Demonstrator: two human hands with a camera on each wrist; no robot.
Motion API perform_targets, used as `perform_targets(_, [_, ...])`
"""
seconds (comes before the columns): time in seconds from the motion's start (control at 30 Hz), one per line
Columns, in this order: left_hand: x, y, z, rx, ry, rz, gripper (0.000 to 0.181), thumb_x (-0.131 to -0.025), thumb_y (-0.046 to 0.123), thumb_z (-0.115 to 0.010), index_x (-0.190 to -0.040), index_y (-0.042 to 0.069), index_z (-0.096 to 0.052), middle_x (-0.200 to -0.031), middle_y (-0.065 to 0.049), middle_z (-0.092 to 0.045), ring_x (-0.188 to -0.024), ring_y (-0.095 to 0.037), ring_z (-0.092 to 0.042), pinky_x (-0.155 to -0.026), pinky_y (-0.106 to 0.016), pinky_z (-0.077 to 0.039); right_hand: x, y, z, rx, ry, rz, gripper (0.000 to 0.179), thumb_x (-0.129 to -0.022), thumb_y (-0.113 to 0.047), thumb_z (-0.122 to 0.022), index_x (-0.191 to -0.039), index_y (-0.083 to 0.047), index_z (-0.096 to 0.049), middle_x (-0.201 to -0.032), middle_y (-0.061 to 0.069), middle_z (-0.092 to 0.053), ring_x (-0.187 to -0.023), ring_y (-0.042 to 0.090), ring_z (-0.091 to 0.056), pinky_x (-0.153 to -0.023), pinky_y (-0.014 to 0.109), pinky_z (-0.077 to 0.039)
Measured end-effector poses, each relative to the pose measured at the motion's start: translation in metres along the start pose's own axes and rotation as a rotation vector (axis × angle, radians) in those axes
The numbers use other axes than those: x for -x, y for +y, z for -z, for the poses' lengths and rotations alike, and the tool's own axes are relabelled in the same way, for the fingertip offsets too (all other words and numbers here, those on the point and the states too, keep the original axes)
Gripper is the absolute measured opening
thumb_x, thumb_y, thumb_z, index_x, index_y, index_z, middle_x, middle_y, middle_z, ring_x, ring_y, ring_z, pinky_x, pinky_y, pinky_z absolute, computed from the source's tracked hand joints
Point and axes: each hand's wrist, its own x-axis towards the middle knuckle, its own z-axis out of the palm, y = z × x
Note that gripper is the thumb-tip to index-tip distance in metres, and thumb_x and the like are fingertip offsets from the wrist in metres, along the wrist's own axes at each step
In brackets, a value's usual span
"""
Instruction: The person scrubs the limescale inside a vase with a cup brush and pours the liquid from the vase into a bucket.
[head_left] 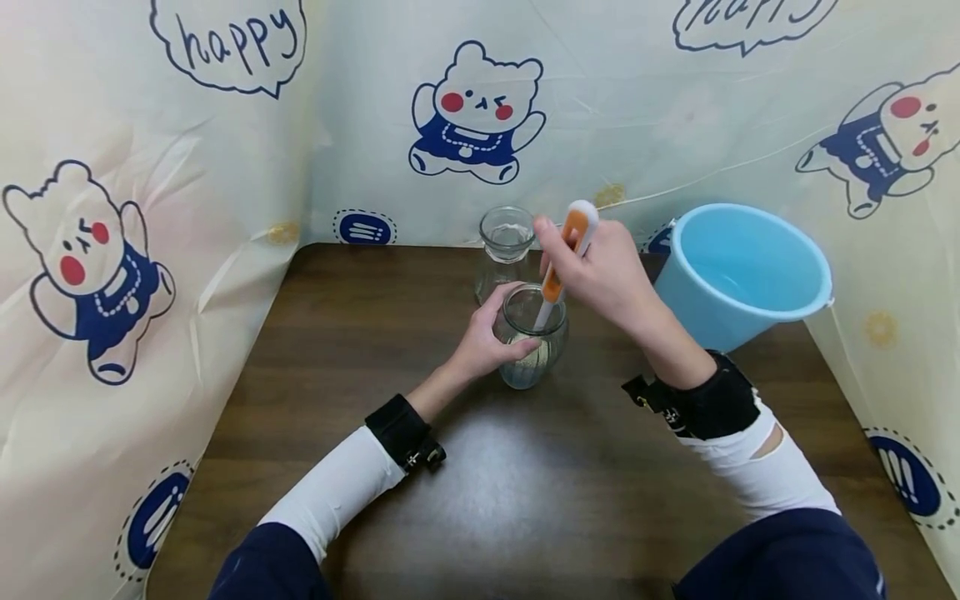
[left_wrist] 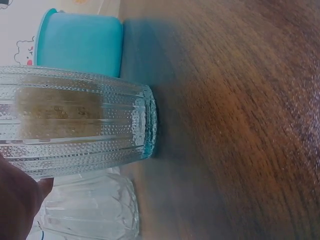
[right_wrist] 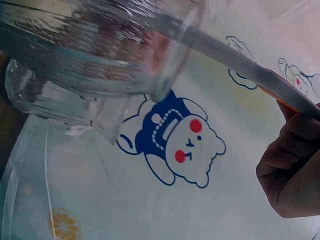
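My left hand (head_left: 482, 340) grips a ribbed glass jar (head_left: 531, 375) from its left side, fingers and thumb round its upper part. In the left wrist view its textured wall fills the left side, with the base close over the tabletop. My right hand (head_left: 609, 273) holds a brush by its orange and white handle (head_left: 557, 279), which slants down through the jar's mouth. A beige sponge head (left_wrist: 60, 107) shows through the glass. The right wrist view has the grey-white shaft (right_wrist: 225, 52) running from the hand into the jar.
A second clear glass vessel (head_left: 492, 271) with a flared rim stands behind the jar. At the back right of the brown wooden table (head_left: 360, 333) is a light blue bucket (head_left: 701, 304). A cartoon-printed sheet (head_left: 360, 125) rises along the table's back and sides.
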Motion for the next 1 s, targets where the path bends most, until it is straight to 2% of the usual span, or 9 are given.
perform_targets(0.1, [0.000,0.000,0.000,0.016,-0.005,-0.008,0.073,-0.075,0.017,-0.076,-0.135,-0.010,-0.043,-0.126,-0.034,-0.053,-0.111,-0.047,-0.051,-0.092,-0.062,-0.044,0.001,-0.003,0.003,-0.010,0.003,-0.004,0.054,-0.097,-0.046,-0.048,-0.062,-0.009,-0.067,-0.059,0.002,-0.067,-0.055,0.009,-0.056,-0.046,0.030,-0.044])
perform_targets(0.2, [0.000,0.000,-0.001,0.022,-0.005,-0.004,0.072,-0.072,0.007,-0.075,-0.135,-0.010,-0.043,-0.126,-0.036,-0.053,-0.112,-0.045,-0.051,-0.094,-0.060,-0.044,-0.003,-0.013,0.016,-0.093,0.063,0.013,0.058,-0.095,-0.046,-0.049,-0.056,-0.006,-0.063,-0.057,0.005,-0.065,-0.056,0.013,-0.056,-0.050,0.030,-0.045])
perform_targets(0.3, [0.000,0.000,-0.001,0.016,-0.001,-0.006,0.072,-0.072,0.006,-0.075,-0.135,-0.010,-0.043,-0.126,-0.036,-0.053,-0.114,-0.045,-0.050,-0.095,-0.059,-0.043,-0.007,-0.020,0.024,-0.142,0.099,0.041,0.060,-0.095,-0.046,-0.050,-0.053,-0.004,-0.059,-0.055,0.006,-0.063,-0.058,0.015,-0.056,-0.051,0.031,-0.045])
perform_targets(0.4, [0.001,0.001,0.000,0.005,0.003,-0.004,0.072,-0.072,0.007,-0.075,-0.135,-0.009,-0.044,-0.126,-0.034,-0.054,-0.114,-0.045,-0.051,-0.095,-0.059,-0.043,-0.006,-0.015,0.020,-0.071,0.067,0.063,0.057,-0.096,-0.042,-0.050,-0.053,-0.006,-0.060,-0.052,0.004,-0.061,-0.050,0.013,-0.053,-0.045,0.030,-0.041])
perform_targets(0.57, [0.002,0.000,-0.002,-0.011,-0.006,0.008,0.071,-0.074,0.012,-0.073,-0.135,-0.008,-0.044,-0.127,-0.032,-0.054,-0.112,-0.040,-0.052,-0.092,-0.061,-0.045,0.002,-0.002,0.005,0.125,-0.001,0.072,0.049,-0.095,-0.031,-0.049,-0.052,-0.009,-0.056,-0.044,0.004,-0.050,-0.035,0.016,-0.039,-0.035,0.029,-0.029])
perform_targets(0.67, [0.002,0.000,-0.003,-0.008,-0.005,0.000,0.071,-0.073,0.011,-0.073,-0.135,-0.009,-0.044,-0.127,-0.032,-0.054,-0.112,-0.040,-0.052,-0.093,-0.060,-0.044,0.001,-0.007,0.009,0.180,0.045,0.114,0.049,-0.095,-0.028,-0.049,-0.051,-0.008,-0.053,-0.042,0.005,-0.046,-0.035,0.017,-0.037,-0.035,0.030,-0.028])
perform_targets(0.8, [0.000,0.000,-0.003,0.000,0.006,-0.020,0.072,-0.071,0.007,-0.075,-0.133,-0.011,-0.044,-0.126,-0.031,-0.055,-0.115,-0.042,-0.051,-0.096,-0.059,-0.043,-0.004,-0.022,0.021,0.232,0.160,0.196,0.048,-0.094,-0.025,-0.049,-0.050,-0.005,-0.054,-0.041,0.007,-0.047,-0.037,0.017,-0.039,-0.037,0.032,-0.026])
perform_targets(0.9, [0.000,0.001,-0.003,0.004,0.008,-0.023,0.072,-0.071,0.005,-0.075,-0.133,-0.011,-0.044,-0.126,-0.031,-0.055,-0.115,-0.038,-0.052,-0.096,-0.059,-0.043,-0.005,-0.024,0.023,0.269,0.194,0.202,0.048,-0.094,-0.024,-0.049,-0.051,-0.004,-0.055,-0.041,0.007,-0.047,-0.038,0.018,-0.041,-0.039,0.032,-0.026])
perform_targets(1.0, [0.000,0.000,-0.002,0.004,0.007,-0.014,0.071,-0.072,0.006,-0.074,-0.134,-0.010,-0.044,-0.126,-0.031,-0.055,-0.113,-0.035,-0.053,-0.094,-0.059,-0.045,-0.004,-0.014,0.015,0.299,0.179,0.175,0.048,-0.094,-0.024,-0.049,-0.050,-0.005,-0.054,-0.041,0.007,-0.046,-0.038,0.019,-0.042,-0.039,0.031,-0.026])
